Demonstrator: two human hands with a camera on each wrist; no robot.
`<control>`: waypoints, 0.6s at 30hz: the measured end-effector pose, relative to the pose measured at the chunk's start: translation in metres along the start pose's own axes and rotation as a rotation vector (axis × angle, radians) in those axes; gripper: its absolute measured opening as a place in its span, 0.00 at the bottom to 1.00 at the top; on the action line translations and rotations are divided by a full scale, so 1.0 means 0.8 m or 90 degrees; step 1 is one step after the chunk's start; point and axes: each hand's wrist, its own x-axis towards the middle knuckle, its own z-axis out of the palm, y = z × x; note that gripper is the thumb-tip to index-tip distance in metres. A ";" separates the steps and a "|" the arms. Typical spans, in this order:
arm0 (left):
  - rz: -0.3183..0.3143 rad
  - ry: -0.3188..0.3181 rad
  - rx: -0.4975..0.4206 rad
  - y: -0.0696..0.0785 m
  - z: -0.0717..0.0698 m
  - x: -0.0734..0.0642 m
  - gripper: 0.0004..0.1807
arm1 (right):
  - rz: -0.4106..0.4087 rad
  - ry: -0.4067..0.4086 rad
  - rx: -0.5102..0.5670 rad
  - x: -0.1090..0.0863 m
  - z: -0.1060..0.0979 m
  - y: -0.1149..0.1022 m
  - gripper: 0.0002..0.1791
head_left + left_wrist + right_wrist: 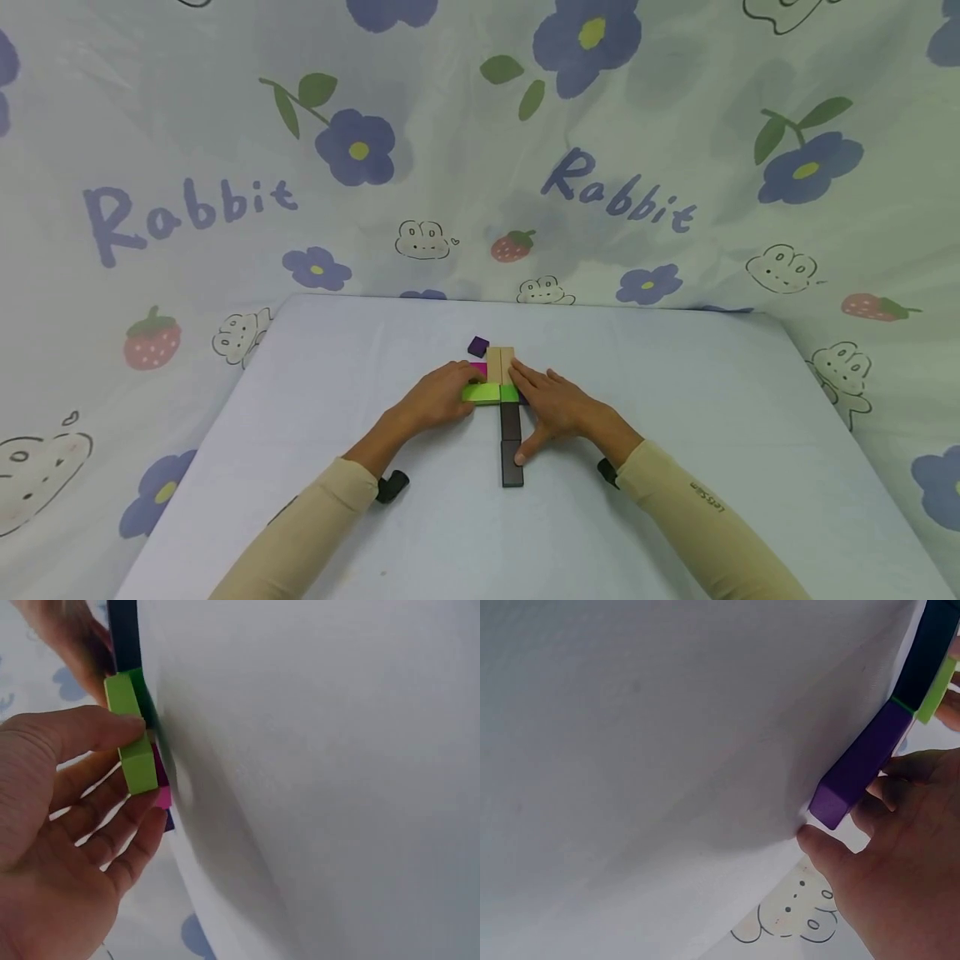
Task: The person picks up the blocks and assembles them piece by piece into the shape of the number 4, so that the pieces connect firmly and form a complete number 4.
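"What step are you on?"

"Lining up blocks, I'd judge: I seem to be setting the lime-green block (pixel 481 395) into place. The next move probably calls for easing it flush without nudging its neighbours, then letting go."

"Where's everything, starting closest to you?"

"Two dark grey blocks (pixel 511 422) run end to end up the tabletop (pixel 435 542) to a green block (pixel 509 393). The lime-green one is just left of that, and a purple block (pixel 862 765) goes off to its right."

"And your hands?"

"My left hand (pixel 438 397) pinches the lime-green block between thumb and fingers. My right hand (pixel 561 407) is spread, gripping nothing I can see, its thumb reaching to the nearer dark grey block; whether it presses, I can't tell."

"Farther out?"

"Two wooden blocks (pixel 493 365) side by side, a magenta block (pixel 478 367) on their left, and beyond it a small dark purple block (pixel 478 347), turned askew."
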 end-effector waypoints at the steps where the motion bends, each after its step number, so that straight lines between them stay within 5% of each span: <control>1: 0.002 0.004 -0.002 0.000 0.001 0.000 0.22 | -0.001 0.001 0.000 0.000 0.000 0.000 0.82; 18: 0.011 0.016 -0.004 0.002 0.004 0.000 0.19 | 0.001 0.000 -0.004 0.002 0.002 0.002 0.82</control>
